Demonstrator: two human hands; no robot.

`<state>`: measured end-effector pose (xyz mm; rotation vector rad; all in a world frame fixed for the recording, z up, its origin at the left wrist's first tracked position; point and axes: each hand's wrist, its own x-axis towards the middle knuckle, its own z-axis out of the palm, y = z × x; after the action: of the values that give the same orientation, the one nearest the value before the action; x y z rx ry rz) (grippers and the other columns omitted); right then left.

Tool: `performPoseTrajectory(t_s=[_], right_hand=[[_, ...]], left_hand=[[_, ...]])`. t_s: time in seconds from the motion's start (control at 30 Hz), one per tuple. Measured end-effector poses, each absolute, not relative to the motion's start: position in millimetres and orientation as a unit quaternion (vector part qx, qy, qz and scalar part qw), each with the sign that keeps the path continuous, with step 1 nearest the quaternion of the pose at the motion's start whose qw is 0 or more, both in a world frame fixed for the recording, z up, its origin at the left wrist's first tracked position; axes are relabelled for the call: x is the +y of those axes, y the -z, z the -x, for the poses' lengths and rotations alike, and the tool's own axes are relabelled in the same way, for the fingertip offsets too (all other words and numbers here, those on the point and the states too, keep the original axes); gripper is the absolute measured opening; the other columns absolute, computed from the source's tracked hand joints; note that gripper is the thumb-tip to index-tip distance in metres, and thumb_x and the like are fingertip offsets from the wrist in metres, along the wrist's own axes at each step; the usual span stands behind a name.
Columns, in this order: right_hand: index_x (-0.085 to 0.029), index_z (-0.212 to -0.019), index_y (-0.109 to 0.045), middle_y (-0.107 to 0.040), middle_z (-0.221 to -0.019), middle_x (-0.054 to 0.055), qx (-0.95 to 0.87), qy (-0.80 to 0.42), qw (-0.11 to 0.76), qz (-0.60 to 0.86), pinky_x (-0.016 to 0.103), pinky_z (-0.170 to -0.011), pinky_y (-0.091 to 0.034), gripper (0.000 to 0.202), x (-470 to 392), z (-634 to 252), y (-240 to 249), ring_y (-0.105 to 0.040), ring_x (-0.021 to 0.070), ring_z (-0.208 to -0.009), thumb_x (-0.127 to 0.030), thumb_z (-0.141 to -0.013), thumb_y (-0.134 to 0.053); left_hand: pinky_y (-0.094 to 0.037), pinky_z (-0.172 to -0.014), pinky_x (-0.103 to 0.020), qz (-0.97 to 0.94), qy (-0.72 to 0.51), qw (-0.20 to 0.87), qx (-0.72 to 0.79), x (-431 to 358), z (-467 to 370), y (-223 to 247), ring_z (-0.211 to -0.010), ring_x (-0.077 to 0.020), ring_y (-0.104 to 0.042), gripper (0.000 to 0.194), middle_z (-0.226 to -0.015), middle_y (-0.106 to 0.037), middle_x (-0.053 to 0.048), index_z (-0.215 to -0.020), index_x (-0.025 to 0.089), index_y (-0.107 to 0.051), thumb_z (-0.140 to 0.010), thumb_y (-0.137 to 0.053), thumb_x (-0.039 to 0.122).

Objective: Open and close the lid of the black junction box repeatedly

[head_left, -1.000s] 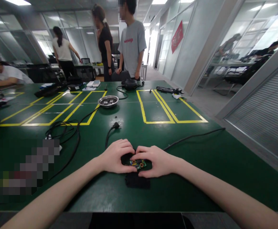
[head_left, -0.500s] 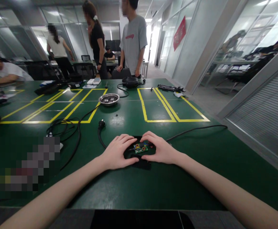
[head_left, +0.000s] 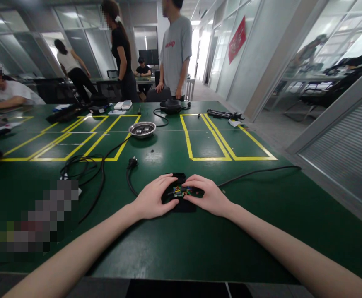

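A small green circuit board (head_left: 178,191) with copper-coloured coils lies between my hands near the table's front. My left hand (head_left: 154,196) curls around its left end, thumb in front and fingers behind. My right hand (head_left: 210,196) pinches at its right end, thumb and forefinger close together on the board. Behind the board sits a black plastic casing piece (head_left: 179,177), partly hidden by my fingers. In front lies a flat black piece (head_left: 185,207). A black cable (head_left: 255,170) runs out to the right; another with a plug (head_left: 132,162) leads from behind my left hand.
On the green table (head_left: 156,248) stand a metal dish (head_left: 142,129) of small metal parts, a coiled black cable (head_left: 80,165) and a blurred-out object (head_left: 41,215) at left. Farther back lie a black device (head_left: 170,106) and a folded tripod-like item (head_left: 224,114). Several people are beyond.
My hands have stayed around the board, which has shifted slightly; the right thumb has moved up toward it. More of the casing behind shows. A person at the back left has leaned over.
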<state>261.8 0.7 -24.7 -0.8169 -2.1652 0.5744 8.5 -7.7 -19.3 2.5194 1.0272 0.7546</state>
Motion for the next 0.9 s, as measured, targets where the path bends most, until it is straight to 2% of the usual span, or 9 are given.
performPoseTrajectory(t_s=[0.13, 0.27, 0.4, 0.5, 0.7, 0.9], right_hand=[[-0.022, -0.106, -0.075, -0.075, -0.106, 0.007, -0.836, -0.214, 0.390, 0.320, 0.036, -0.087, -0.062, 0.020, 3, -261, 29, -0.074, 0.0216, -0.096, -0.014, -0.088, -0.070], [-0.022, -0.104, -0.074, -0.075, -0.107, 0.008, -0.834, -0.194, 0.397, 0.331, 0.036, -0.087, -0.063, 0.019, 1, -261, 32, -0.074, 0.0219, -0.097, -0.014, -0.088, -0.067], [-0.022, -0.123, -0.069, -0.069, -0.130, 0.012, -0.842, -0.160, 0.385, 0.342, 0.044, -0.099, -0.060, 0.039, -3, -258, 34, -0.069, 0.0267, -0.118, -0.013, -0.085, -0.065], [-0.022, -0.130, -0.066, -0.070, -0.127, 0.012, -0.853, -0.149, 0.356, 0.352, 0.047, -0.099, -0.059, 0.048, -4, -255, 34, -0.068, 0.0276, -0.114, -0.012, -0.083, -0.065], [-0.021, -0.114, -0.068, -0.071, -0.115, 0.011, -0.842, -0.136, 0.347, 0.389, 0.045, -0.093, -0.060, 0.033, 0, -242, 34, -0.067, 0.0263, -0.103, -0.012, -0.083, -0.067], [-0.021, -0.115, -0.067, -0.071, -0.113, 0.010, -0.833, -0.136, 0.352, 0.405, 0.044, -0.092, -0.060, 0.034, 1, -236, 34, -0.066, 0.0267, -0.103, -0.013, -0.082, -0.069]], left_hand=[[-0.049, -0.116, -0.048, -0.876, -0.297, 0.175, 0.337, -1, -5, 17, -0.138, -0.0286, -0.057, 0.058, -0.147, -0.059, -0.016, -0.148, 0.020, -0.047, -0.094, -0.066, 0.032], [-0.056, -0.104, -0.045, -0.878, -0.316, 0.128, 0.336, 3, -4, 12, -0.121, -0.0274, -0.065, 0.041, -0.129, -0.067, -0.015, -0.133, 0.018, -0.061, -0.094, -0.067, 0.031], [-0.058, -0.084, -0.037, -0.883, -0.297, 0.080, 0.354, 4, -3, 11, -0.095, -0.0236, -0.068, 0.025, -0.105, -0.071, -0.010, -0.113, 0.017, -0.070, -0.093, -0.069, 0.032], [-0.056, -0.077, -0.032, -0.894, -0.277, 0.079, 0.343, 5, -2, 14, -0.087, -0.0204, -0.068, 0.018, -0.098, -0.072, -0.007, -0.109, 0.017, -0.071, -0.096, -0.066, 0.028], [-0.057, -0.080, -0.034, -0.895, -0.277, 0.037, 0.347, 12, -1, 20, -0.091, -0.0212, -0.068, 0.018, -0.101, -0.076, -0.008, -0.113, 0.017, -0.072, -0.101, -0.063, 0.028], [-0.057, -0.084, -0.035, -0.904, -0.278, 0.022, 0.322, 14, 0, 23, -0.094, -0.0207, -0.068, 0.019, -0.104, -0.078, -0.007, -0.111, 0.017, -0.072, -0.106, -0.056, 0.025]])
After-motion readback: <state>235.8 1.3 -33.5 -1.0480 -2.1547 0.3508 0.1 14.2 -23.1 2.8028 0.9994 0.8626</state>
